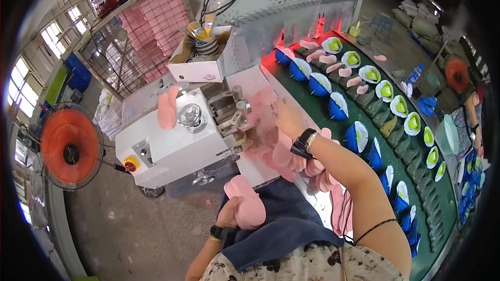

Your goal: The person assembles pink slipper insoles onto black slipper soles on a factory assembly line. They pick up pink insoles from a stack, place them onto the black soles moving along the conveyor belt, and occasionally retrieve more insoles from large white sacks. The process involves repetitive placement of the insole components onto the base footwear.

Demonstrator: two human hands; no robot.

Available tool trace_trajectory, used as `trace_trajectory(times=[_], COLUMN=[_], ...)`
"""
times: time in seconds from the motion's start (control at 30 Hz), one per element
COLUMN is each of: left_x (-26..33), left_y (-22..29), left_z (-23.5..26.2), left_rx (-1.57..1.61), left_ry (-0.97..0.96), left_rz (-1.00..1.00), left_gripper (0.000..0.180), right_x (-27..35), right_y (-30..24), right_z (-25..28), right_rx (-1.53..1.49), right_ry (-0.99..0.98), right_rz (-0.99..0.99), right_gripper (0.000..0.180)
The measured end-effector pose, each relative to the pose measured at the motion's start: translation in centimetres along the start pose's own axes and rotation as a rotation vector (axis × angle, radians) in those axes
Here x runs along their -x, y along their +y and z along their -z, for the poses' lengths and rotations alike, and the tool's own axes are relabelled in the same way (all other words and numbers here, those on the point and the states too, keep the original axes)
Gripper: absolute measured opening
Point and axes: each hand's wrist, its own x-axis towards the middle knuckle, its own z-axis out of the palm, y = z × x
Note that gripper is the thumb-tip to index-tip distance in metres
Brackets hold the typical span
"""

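The left hand sits low by the lap, fingers curled around a stack of pink insoles fanning toward 1 o'clock. The right hand reaches forward, arm outstretched, wrist wearing a black watch, fingers flattened together on a pink insole lying on the white machine. More pink insoles pile beneath the forearm. At 3 o'clock, a green conveyor carries blue shoe parts.
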Motion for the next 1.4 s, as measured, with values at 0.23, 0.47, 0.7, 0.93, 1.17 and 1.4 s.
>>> trace_trajectory(times=[0.23,0.47,0.7,0.93,1.17,1.4], left_x=[-0.2,-2.5,-5.4,-6.3,-5.7,-4.6], left_y=[-0.4,0.9,0.1,0.6,0.3,0.5], left_z=[4.6,-0.4,-1.4,-3.5,-4.2,-4.5], left_rx=[-0.610,-0.204,-0.193,-0.214,-0.179,-0.133], left_ry=[0.299,0.242,0.223,0.147,0.115,0.097], left_rz=[-0.244,0.014,-0.002,0.022,0.074,0.001], left_gripper=[0.026,0.044,0.046,0.045,0.042,0.034], right_x=[-2.4,-5.9,2.7,6.3,6.3,12.7], right_y=[1.2,9.9,31.3,41.4,9.1,-2.4], right_z=[-8.7,-10.7,7.6,9.6,5.5,2.8], right_rx=[-0.272,-0.460,-0.687,-0.343,-1.187,-0.908], right_ry=[-0.169,0.189,0.561,0.705,-0.243,-0.542], right_rz=[-0.214,-0.359,-0.990,-0.797,-0.354,-0.281], right_gripper=[0.024,0.022,0.033,0.021,0.022,0.022])
